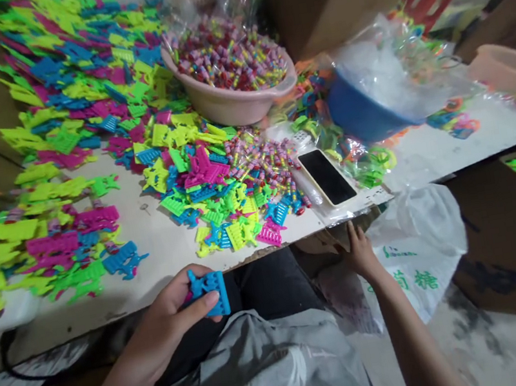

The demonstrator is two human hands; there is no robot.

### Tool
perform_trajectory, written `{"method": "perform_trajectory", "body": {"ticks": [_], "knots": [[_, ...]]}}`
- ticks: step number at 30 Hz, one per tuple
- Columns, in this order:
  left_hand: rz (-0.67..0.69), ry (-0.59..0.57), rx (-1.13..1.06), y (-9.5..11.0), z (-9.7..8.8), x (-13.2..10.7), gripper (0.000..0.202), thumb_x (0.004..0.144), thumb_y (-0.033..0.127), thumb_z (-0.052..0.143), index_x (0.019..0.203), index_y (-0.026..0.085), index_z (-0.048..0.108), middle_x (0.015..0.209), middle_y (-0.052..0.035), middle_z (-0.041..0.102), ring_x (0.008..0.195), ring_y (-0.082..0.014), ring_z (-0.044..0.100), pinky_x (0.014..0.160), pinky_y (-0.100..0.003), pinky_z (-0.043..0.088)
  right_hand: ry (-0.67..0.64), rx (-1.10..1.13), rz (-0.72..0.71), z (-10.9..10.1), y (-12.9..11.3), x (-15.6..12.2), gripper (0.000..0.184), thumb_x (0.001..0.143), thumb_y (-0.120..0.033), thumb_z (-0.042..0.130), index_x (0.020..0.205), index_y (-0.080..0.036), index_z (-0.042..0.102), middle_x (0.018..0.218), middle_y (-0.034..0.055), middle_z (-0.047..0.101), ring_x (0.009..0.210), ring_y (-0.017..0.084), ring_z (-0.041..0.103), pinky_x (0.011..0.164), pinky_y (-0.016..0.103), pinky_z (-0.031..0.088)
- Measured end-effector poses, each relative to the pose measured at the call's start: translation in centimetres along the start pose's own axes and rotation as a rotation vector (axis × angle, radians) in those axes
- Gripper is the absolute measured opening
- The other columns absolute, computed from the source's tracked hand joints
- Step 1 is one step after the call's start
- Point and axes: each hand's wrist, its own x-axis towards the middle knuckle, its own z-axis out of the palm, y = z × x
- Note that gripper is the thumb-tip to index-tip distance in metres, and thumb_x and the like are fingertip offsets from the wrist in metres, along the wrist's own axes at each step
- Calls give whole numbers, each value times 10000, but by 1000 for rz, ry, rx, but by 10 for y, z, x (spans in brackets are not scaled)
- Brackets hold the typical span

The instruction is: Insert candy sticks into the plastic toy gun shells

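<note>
My left hand (172, 317) is closed round a blue plastic toy piece (209, 290), held just below the front edge of the white table (159, 251). My right hand (360, 254) reaches under the table edge near a plastic bag (412, 240); its fingertips go out of sight there, so what they touch is hidden. On the table lie heaps of green, yellow, pink and blue plastic toy pieces (74, 85), and a scatter of small wrapped candies (262, 159).
A pink basin (229, 103) full of wrapped candies stands at the back. A blue bowl (363, 117) with clear bags sits to the right. A phone (327, 176) lies near the table's front edge. Cardboard boxes (515, 243) surround the table.
</note>
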Motion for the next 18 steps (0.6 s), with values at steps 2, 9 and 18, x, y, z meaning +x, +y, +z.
{"method": "perform_trajectory", "body": {"ticks": [2, 9, 18], "knots": [[16, 8, -2, 2, 3, 1, 307, 728, 390, 790, 875, 188, 612, 689, 20, 606, 625, -134, 567, 602, -243, 494, -93, 16, -72, 2, -16, -11, 582, 841, -472, 574, 1224, -34, 597, 1346, 333, 523, 1254, 443, 505, 1053, 676, 313], [-2, 40, -60, -1, 6, 1, 391, 652, 404, 852, 796, 191, 558, 691, 36, 594, 664, -137, 580, 605, -249, 520, -555, 225, -559, -13, -119, -43, 266, 989, -374, 493, 1007, -207, 699, 948, 66, 732, 848, 189, 682, 780, 305, 551], [109, 65, -80, -16, 4, -7, 364, 733, 431, 808, 790, 197, 536, 708, 26, 618, 642, -127, 572, 603, -242, 498, 211, -572, -412, 12, -144, 28, 368, 931, -186, 496, 1273, -146, 627, 1173, 183, 646, 1007, 328, 589, 809, 414, 433]]}}
